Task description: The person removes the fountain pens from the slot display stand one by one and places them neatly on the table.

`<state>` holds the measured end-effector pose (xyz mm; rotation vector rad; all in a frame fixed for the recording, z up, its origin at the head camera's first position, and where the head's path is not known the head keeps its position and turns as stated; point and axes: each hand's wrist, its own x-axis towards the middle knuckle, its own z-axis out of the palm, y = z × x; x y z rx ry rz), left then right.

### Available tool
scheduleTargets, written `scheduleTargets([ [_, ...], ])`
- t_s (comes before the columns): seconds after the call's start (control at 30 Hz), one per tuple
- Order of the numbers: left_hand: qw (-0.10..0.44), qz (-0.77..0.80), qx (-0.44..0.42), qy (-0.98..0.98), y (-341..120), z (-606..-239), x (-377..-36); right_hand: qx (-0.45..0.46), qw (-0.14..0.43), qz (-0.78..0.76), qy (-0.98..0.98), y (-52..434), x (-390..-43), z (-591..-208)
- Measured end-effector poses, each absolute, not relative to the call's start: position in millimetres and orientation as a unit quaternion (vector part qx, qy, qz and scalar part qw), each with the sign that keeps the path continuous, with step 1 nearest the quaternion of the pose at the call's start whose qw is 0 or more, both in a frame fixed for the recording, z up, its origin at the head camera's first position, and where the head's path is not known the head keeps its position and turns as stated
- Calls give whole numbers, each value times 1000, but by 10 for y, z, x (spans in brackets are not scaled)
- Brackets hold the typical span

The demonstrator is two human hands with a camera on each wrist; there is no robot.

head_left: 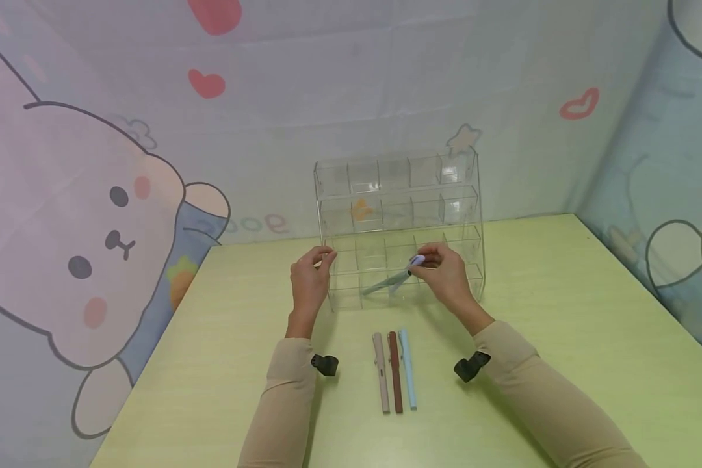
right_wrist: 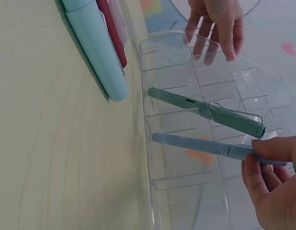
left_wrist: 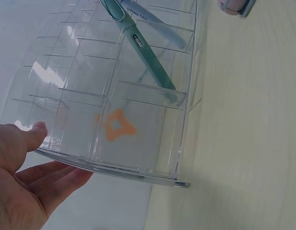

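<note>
We see our left hand [head_left: 310,276] at the left end wall of the clear acrylic organizer [head_left: 398,227]; its fingers are straight and loosely spread, thumb tip against the wall's edge, gripping nothing. The organizer stands upright on the green table [head_left: 561,325], tiered in rows of open compartments, close to the back wall and well clear of the table's left and right edges. In the lower rows a green pen [right_wrist: 205,110] leans tilted across the dividers, its capped end up. Just beside it lies a blue-grey pen [right_wrist: 196,143], likewise tilted in a lower compartment, apart from the green one. Our right hand [head_left: 444,273] pinches the blue-grey pen's upper end between thumb and curled fingers. In front of the organizer, between our forearms, three pens [head_left: 394,372] lie side by side: beige, brown, light blue. Bare tabletop extends widely to the right.
</note>
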<state>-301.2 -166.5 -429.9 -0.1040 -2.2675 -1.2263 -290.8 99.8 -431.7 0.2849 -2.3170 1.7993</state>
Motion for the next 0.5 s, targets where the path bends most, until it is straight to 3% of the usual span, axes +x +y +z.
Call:
scheduleTargets([
  [0.5, 283, -456, -46, -843, -1670, -4308, -3013, 92, 106, 613, -778, 1001, -2903, -4341],
])
